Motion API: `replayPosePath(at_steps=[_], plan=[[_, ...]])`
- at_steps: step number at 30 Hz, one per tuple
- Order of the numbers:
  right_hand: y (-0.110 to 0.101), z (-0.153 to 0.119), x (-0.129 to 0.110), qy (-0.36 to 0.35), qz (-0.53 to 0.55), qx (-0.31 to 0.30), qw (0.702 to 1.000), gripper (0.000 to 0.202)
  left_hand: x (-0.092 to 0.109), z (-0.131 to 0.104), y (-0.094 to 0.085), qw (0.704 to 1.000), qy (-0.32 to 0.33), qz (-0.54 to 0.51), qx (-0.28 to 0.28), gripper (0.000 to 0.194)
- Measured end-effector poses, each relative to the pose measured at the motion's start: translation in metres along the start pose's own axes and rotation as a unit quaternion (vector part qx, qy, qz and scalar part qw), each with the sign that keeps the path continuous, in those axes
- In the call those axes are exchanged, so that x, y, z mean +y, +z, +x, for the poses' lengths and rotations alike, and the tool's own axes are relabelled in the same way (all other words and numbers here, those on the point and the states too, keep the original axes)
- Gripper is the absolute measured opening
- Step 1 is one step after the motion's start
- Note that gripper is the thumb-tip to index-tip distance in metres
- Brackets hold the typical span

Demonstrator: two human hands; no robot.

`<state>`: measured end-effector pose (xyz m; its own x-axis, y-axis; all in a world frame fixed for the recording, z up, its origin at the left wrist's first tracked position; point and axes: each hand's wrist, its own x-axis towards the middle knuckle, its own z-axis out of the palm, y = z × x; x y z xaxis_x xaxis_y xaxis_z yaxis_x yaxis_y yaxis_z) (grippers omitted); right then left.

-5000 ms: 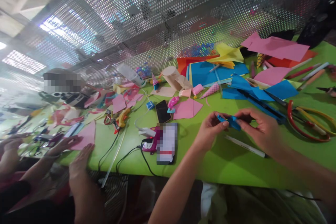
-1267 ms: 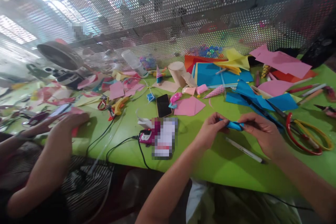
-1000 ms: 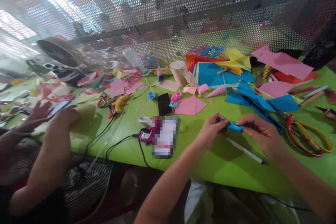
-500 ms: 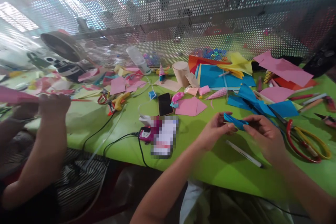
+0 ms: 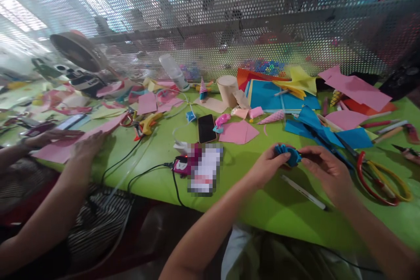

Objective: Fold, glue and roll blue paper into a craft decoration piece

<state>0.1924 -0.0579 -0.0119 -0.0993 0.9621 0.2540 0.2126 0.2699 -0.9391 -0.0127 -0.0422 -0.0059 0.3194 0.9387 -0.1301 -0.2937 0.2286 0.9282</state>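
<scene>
A small blue craft piece (image 5: 290, 154), with a ruffled edge and a rounded shape, is held above the green table (image 5: 259, 210). My left hand (image 5: 267, 166) is closed on its left side, the thumb pressed on its front. At its right edge, the fingers of my right hand (image 5: 324, 168) pinch it; part of the grip is hidden. Beneath my hands lies a white pen (image 5: 303, 192). Scissors (image 5: 380, 175) with red and yellow handles rest right of my right hand, their blades over blue cut sheets (image 5: 356, 137).
A phone with a blurred screen (image 5: 206, 170), a dark phone (image 5: 207, 128) and a power strip (image 5: 183, 165) with cables lie left of my hands. Behind are pink sheets (image 5: 239, 132), a cardboard-coloured roll (image 5: 227, 89) and a glue gun (image 5: 149, 124). A co-worker's hands (image 5: 88, 144) are on pink sheet at left.
The blue piece has turned from a flat, narrow strip view to a rounded, ruffled one, slightly lower and left. The co-worker's hands have lowered the pink sheet onto the table.
</scene>
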Motion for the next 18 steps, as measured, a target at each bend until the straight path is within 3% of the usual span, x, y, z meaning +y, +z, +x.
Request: replayPosePath(at_steps=[5,11,18], plan=[[0.0001,-0.0005,0.0025,0.050,0.004,0.000,0.999,0.036,0.0057,-0.0052,0.0018,0.993,0.035,0.115,-0.017,0.036],[0.0007,0.0015,0.0036,0.053,-0.031,-0.015,0.998,0.040,0.0080,-0.0059,0.0026,0.998,0.018,0.064,-0.007,0.052],[0.0038,0.0021,0.0005,0.051,-0.015,-0.037,0.998,0.044,0.0057,-0.0028,0.0017,0.994,0.030,0.103,0.006,0.043]])
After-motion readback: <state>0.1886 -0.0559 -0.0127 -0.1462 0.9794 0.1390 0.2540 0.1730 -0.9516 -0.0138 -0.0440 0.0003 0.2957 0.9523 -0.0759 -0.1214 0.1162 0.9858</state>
